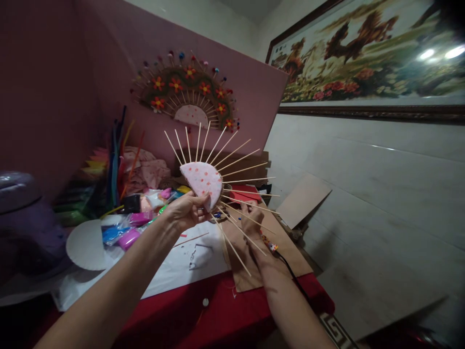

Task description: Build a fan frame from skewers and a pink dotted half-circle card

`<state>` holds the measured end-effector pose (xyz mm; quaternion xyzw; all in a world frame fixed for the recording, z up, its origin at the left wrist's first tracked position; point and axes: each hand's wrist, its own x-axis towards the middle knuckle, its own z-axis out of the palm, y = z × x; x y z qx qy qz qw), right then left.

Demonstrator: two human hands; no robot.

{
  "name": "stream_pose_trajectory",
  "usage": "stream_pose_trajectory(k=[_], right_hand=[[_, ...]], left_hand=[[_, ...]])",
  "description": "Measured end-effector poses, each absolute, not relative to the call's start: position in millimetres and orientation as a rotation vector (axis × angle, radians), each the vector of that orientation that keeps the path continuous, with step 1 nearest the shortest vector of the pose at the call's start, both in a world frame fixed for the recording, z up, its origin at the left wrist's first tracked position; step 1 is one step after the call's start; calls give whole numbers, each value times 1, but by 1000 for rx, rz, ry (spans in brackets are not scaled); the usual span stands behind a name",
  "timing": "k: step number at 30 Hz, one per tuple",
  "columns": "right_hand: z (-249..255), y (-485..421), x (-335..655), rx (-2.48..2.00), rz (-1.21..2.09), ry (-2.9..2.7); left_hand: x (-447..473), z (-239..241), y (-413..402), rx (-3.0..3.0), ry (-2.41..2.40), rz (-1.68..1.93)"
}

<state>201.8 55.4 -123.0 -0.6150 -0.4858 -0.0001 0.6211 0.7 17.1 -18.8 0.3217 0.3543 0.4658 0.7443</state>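
My left hand (185, 211) grips the straight lower edge of a pink dotted half-disc (202, 180) and holds it up above the table. Several thin wooden sticks (234, 160) fan out from the half-disc like spokes. My right hand (250, 218) is behind the lower sticks, fingers curled near the disc's right end; what it grips is hidden. A beaded bracelet (271, 245) sits on my right wrist.
A finished fan with flowers (187, 92) hangs on the pink board behind. On the red table (218, 315) lie white paper (181, 264), cardboard (286, 247), a white round plate (85, 245), coloured clay packets (127, 232) and pipe cleaners (116, 160). A tiled wall (381, 194) stands to the right.
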Motion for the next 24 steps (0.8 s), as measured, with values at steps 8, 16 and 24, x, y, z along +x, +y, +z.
stream_pose_trajectory(k=[8,16,24], right_hand=[[-121,50,202,-1303,-56,-1207],[-122,50,211,-1373,-118,-1092],[-110,32,205,-1204,-346,-1078]], left_hand=[[2,-20,17,691,642,939],[3,-18,19,667,570,1078],[-9,-14,29,581,713,1275]])
